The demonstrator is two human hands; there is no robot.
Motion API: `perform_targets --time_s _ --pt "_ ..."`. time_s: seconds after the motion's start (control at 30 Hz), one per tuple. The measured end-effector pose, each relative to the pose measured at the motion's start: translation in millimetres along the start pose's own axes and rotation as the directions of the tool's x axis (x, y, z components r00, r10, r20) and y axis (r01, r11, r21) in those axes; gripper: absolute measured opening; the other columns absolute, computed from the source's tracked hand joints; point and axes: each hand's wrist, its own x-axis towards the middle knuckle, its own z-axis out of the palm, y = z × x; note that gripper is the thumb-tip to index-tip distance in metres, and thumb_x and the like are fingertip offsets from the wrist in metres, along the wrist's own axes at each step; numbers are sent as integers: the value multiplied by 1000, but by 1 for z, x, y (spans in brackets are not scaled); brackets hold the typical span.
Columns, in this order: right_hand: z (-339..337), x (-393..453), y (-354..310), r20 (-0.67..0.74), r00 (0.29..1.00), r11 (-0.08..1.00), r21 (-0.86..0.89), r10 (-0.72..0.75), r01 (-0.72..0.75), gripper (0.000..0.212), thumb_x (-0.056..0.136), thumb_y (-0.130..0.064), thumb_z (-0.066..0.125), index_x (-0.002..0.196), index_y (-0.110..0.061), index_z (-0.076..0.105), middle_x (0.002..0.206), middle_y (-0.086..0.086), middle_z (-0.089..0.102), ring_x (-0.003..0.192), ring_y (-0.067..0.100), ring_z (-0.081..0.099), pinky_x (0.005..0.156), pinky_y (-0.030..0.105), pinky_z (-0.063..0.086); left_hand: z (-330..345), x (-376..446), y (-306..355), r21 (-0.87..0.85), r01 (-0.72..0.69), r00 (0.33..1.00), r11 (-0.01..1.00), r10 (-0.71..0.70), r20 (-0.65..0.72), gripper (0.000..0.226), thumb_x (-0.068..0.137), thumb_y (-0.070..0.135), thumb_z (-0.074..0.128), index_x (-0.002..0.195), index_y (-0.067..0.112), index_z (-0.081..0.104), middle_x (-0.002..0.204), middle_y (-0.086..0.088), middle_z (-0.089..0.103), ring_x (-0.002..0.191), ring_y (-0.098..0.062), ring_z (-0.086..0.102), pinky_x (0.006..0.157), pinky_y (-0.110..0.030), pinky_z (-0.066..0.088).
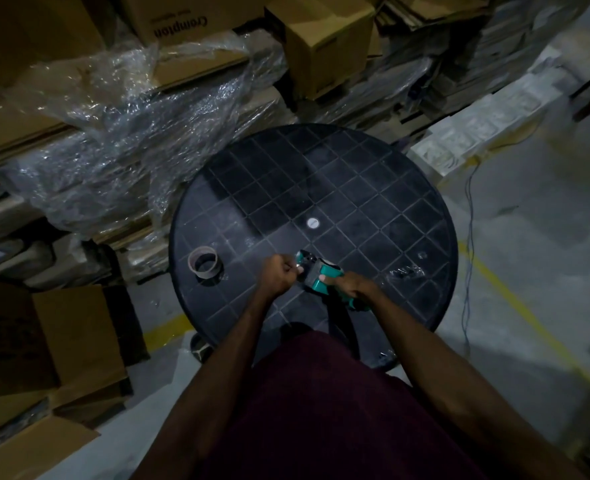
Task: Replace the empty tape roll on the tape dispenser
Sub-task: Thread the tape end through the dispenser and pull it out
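A teal tape dispenser [322, 276] is held just above the near part of the round black table [356, 188]. My right hand [356, 288] grips its handle from the right. My left hand [279, 275] is closed at the dispenser's front end, fingers pinched there; what it pinches is too small to tell. An empty brown cardboard tape core [206, 264] stands on the table to the left of my left hand, apart from it.
A crumpled bit of clear film [405, 271] lies on the table at the right. Cardboard boxes [328, 43] and plastic-wrapped stacks [131, 133] crowd the back and left. An open box [61, 334] sits on the floor at left. A cable [468, 237] hangs at right.
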Motion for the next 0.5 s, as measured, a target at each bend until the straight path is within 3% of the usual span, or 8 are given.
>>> perform_targets --time_s 0.1,0.17,0.2,0.27,0.33,0.5 --pt "0 6 1 -55 998 999 -16 36 -36 76 69 -63 74 123 -11 63 116 11 66 89 26 67 69 33 57 7 -1 -6 47 -8 1000 999 8 9 24 79 23 65 74 0 66 60 -10 61 59 -18 52 59 -38 51" --pt "1 9 -4 -72 995 995 -58 75 -80 71 73 -57 73 124 -10 59 120 13 62 85 28 65 55 30 53 11 -3 -5 50 -42 999 998 41 18 26 83 22 61 79 -3 67 72 -21 67 65 -24 57 65 -42 54" --pt "2 8 -7 -77 994 994 -75 79 -84 68 76 -55 70 125 -10 58 123 14 60 87 30 65 56 31 53 12 -4 -6 44 -55 998 997 55 17 28 82 23 58 79 -3 66 74 -22 68 66 -27 59 66 -42 55" --pt "6 6 -12 -123 992 982 -178 38 -60 68 79 -57 64 130 -12 57 134 14 57 105 32 63 80 37 56 12 -5 -8 47 -72 997 996 72 7 33 79 27 53 77 -3 66 72 -19 67 66 -29 60 66 -43 55" --pt "12 3 -12 -157 988 959 -277 8 -52 71 79 -61 56 134 -15 57 141 13 54 120 30 57 99 38 48 12 -3 -12 66 -82 997 994 83 -4 34 76 27 51 75 -4 66 71 -20 67 64 -29 59 64 -44 54" --pt "20 -9 -10 -186 982 971 -236 3 -47 61 86 -57 53 121 -8 63 129 15 60 114 30 60 98 39 50 11 -5 -8 33 -55 998 998 55 10 28 65 18 52 84 3 65 77 -15 70 72 -30 66 67 -41 57"
